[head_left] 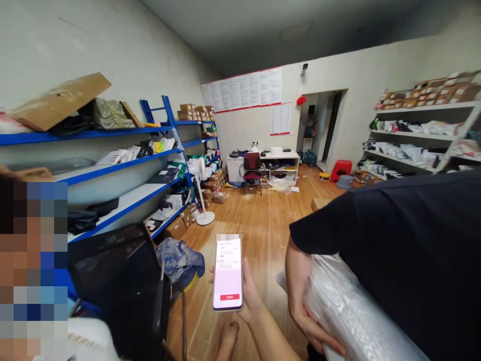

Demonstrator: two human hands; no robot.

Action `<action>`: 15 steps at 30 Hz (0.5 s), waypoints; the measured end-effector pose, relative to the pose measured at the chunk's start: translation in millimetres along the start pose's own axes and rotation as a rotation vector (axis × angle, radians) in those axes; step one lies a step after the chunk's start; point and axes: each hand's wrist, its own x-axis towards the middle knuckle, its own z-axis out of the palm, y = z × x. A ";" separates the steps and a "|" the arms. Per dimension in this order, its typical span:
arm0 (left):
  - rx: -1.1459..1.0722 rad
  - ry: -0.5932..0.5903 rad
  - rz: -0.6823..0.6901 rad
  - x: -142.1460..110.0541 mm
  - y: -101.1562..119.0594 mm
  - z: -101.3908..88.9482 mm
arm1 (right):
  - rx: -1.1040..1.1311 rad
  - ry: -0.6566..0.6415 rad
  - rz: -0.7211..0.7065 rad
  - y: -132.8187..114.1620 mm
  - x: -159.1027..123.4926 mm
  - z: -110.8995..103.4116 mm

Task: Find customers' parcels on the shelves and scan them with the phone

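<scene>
My right hand (249, 296) is wrapped round a smartphone (228, 276), with the thumb along its right edge and fingertips showing at its left edge. The phone is upright with its lit screen facing me; a red button sits near the bottom, and the text is too small to read. Just below the phone is my left hand (229, 332), its fingers curled in and nothing visible in them. It appears apart from the phone.
At right, a person in a dark shirt (406, 240) holds a large plastic-wrapped roll (353, 306). A black mesh chair (116, 281) and a blurred person are at left. Blue shelves (124, 170), a white fan (203, 195), a desk (235, 168) and white shelves (417, 113) stand beyond.
</scene>
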 end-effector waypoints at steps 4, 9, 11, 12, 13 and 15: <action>-0.002 -0.029 0.008 102.7 33.7 8.9 | -0.140 -0.033 0.016 -44.1 70.5 -37.2; 0.066 -0.020 -0.043 264.9 71.2 33.9 | -0.256 0.037 0.023 -114.6 170.3 -111.0; 0.111 -0.023 -0.051 332.5 96.2 48.7 | -0.265 0.048 0.023 -152.7 216.4 -144.5; 0.136 -0.022 -0.052 363.9 111.4 56.7 | -0.264 0.051 0.019 -174.7 240.1 -161.8; 0.163 -0.019 -0.050 392.9 128.0 64.9 | -0.259 0.055 0.012 -198.5 264.1 -179.3; 0.216 -0.016 -0.022 443.7 164.3 82.3 | -0.245 0.065 -0.014 -249.9 311.3 -214.1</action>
